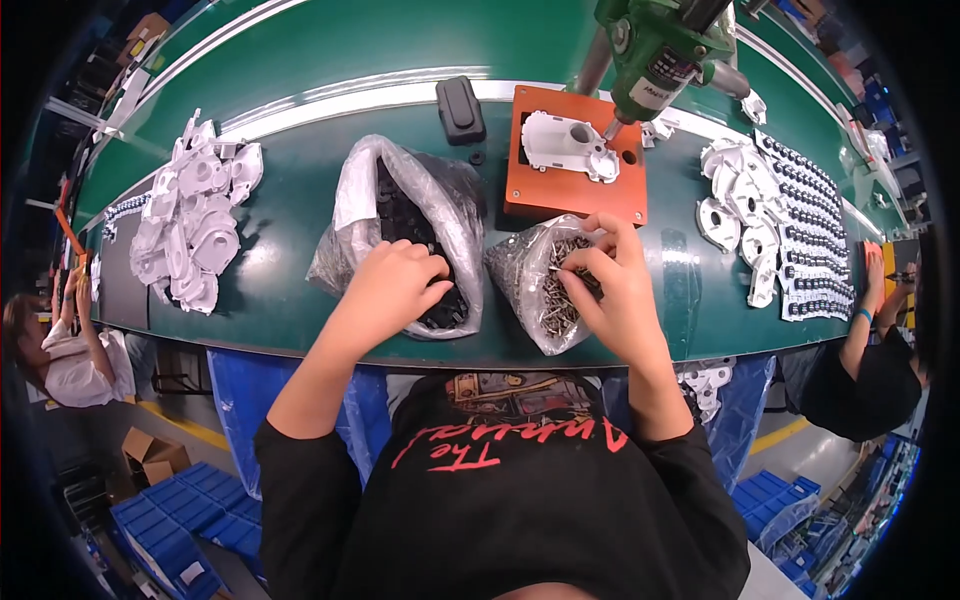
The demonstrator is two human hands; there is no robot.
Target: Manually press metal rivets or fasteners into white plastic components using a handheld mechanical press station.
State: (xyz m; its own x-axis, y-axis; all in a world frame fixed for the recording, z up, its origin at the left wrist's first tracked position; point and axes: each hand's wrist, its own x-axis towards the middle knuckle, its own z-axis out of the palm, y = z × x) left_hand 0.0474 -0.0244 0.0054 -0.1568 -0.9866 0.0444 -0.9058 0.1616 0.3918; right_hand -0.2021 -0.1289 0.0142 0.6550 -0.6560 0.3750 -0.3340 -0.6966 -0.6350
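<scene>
My left hand (pixel 398 288) reaches over the open clear plastic bag (pixel 460 190) of small black parts (pixel 400 215). Its fingers are curled at the bag's mouth; whatever they may grip is hidden. To the right, my right hand (pixel 618 285) is over a smaller plastic bag (pixel 515 265) full of small metal pins (pixel 556 308). Thumb and forefinger pinch one thin metal pin (pixel 556 268) above the pile. Behind this bag, a white housing part (pixel 552 140) lies on an orange fixture block (pixel 580 200), beneath the tip of a green press (pixel 655 65).
White housing parts (pixel 195 225) are piled at left and more housings (pixel 735 205) at right, beside rows of black-and-white pieces (pixel 810 230). A black box-shaped object (pixel 460 110) stands behind the bags. Co-workers sit at both sides; blue crates (pixel 175 520) are on the floor.
</scene>
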